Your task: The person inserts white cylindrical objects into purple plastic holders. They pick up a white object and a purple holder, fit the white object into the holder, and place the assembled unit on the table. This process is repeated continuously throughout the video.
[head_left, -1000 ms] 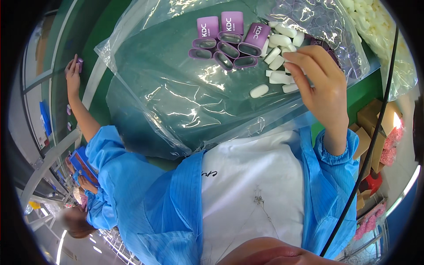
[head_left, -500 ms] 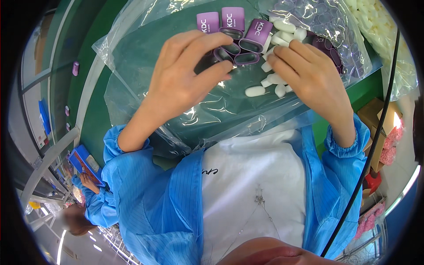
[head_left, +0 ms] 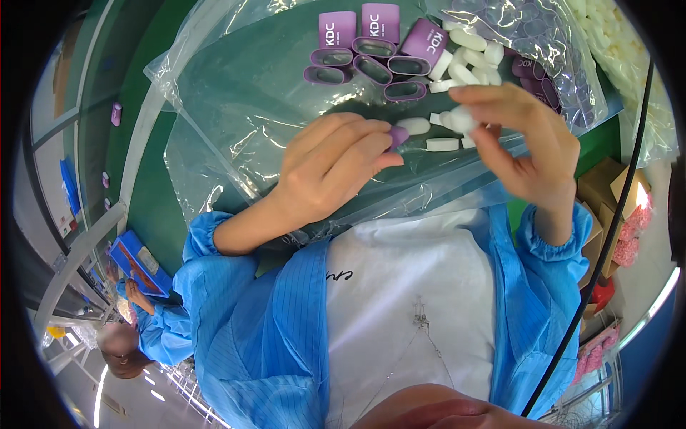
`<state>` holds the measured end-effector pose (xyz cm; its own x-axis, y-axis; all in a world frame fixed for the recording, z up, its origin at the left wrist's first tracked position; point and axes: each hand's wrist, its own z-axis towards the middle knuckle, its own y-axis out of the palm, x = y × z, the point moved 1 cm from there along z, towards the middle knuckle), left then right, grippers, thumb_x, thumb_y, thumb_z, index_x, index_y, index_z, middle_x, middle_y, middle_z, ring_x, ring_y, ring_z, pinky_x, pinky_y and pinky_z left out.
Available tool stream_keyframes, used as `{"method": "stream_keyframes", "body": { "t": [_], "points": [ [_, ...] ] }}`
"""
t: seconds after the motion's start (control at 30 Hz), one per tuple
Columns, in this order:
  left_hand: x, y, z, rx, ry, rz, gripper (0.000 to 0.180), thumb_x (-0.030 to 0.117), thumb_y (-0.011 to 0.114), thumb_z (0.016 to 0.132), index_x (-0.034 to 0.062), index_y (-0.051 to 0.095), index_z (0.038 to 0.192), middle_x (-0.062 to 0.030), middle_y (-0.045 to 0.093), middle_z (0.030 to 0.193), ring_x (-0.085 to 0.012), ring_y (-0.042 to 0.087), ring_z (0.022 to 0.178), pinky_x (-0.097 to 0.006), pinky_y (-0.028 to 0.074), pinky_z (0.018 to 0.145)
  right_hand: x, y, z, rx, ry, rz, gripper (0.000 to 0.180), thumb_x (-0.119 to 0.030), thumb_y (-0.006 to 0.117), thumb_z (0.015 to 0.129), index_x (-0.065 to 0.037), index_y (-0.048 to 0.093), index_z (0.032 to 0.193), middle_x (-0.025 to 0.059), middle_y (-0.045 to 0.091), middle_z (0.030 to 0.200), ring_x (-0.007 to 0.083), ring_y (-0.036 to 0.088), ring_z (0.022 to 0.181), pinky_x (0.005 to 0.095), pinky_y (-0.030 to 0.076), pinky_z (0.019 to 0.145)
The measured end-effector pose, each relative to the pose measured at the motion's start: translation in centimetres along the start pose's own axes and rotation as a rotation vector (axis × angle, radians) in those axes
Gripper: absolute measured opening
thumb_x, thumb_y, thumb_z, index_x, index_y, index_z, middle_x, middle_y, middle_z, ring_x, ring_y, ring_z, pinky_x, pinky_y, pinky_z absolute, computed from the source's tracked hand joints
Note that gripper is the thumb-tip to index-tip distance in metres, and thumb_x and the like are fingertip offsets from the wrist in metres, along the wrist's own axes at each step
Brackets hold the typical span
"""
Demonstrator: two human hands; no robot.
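Left hand (head_left: 321, 168) pinches 1 purple rounded plastic-looking piece (head_left: 399, 136), right hand (head_left: 534, 137) pinches 1 white oval plastic-looking block (head_left: 457, 119), both likely light, stiff, slippery, best held by the sides.

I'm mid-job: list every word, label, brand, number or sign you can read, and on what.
Locations only; wording not copied.
Three purple sleeves: big white letters, legible; line beneath too small.
Shirt: black script, partly covered by jacket.
Darker sleeves, right: faint white letters, too small to read surely.
Purple piece in left hand: none visible.
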<state>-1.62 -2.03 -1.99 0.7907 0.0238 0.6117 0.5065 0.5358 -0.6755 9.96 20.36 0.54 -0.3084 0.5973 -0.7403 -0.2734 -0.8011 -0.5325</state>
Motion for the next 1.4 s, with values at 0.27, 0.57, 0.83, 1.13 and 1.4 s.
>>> {"method": "stream_keyframes", "body": {
  "t": [0.27,0.57,0.83,1.13,1.4],
  "points": [
    [-0.4,0.2,1.7,0.085,-0.155,-0.170,0.037,-0.002,0.086,0.062,0.0024,0.075,0.097,-0.0095,0.071,0.095,-0.0276,0.065,0.087,-0.036,0.053,0.075,-1.3,3.9,-1.7,0.179,0.120,0.283,0.020,0.006,0.078,0.081,0.003,0.071,0.099,0.0168,0.067,0.100,0.0230,0.068,0.081,0.0309,0.056,0.065],
    [-2.0,1.3,0.8,0.055,-0.284,-0.186,0.040,0.001,0.086,0.061,0.0057,0.078,0.100,-0.0054,0.070,0.095,-0.0232,0.065,0.085,-0.033,0.053,0.068,-1.2,6.4,-0.1,0.202,-0.053,-0.054,0.032,0.008,0.076,0.067,0.006,0.071,0.098,0.0170,0.068,0.098,0.0284,0.063,0.080,0.0335,0.054,0.065],
    [-2.0,1.7,0.8,0.080,-0.253,-0.178,0.036,0.000,0.085,0.064,0.0053,0.078,0.099,-0.0047,0.068,0.092,-0.0225,0.063,0.084,-0.033,0.053,0.067,-1.2,7.4,0.1,0.232,-0.144,-0.188,0.034,0.004,0.075,0.062,0.008,0.071,0.095,0.0168,0.069,0.098,0.0283,0.061,0.078,0.0340,0.053,0.064],
    [-2.2,1.4,0.3,0.040,-0.267,-0.195,0.038,-0.002,0.085,0.065,0.0038,0.079,0.102,-0.0069,0.071,0.096,-0.0219,0.064,0.087,-0.032,0.052,0.072,-0.4,6.0,0.0,0.115,-0.209,-0.180,0.036,-0.001,0.073,0.062,0.009,0.071,0.096,0.0182,0.071,0.097,0.0299,0.065,0.079,0.0344,0.056,0.064],
    [-2.2,1.8,0.5,0.078,-0.232,-0.180,0.034,0.005,0.087,0.065,0.0041,0.077,0.097,-0.0055,0.068,0.093,-0.0224,0.062,0.084,-0.032,0.051,0.069,0.3,6.0,0.1,0.096,-0.302,-0.252,0.038,-0.003,0.072,0.062,0.012,0.069,0.096,0.0220,0.070,0.096,0.0296,0.067,0.077,0.0321,0.055,0.056]
  ]
}}
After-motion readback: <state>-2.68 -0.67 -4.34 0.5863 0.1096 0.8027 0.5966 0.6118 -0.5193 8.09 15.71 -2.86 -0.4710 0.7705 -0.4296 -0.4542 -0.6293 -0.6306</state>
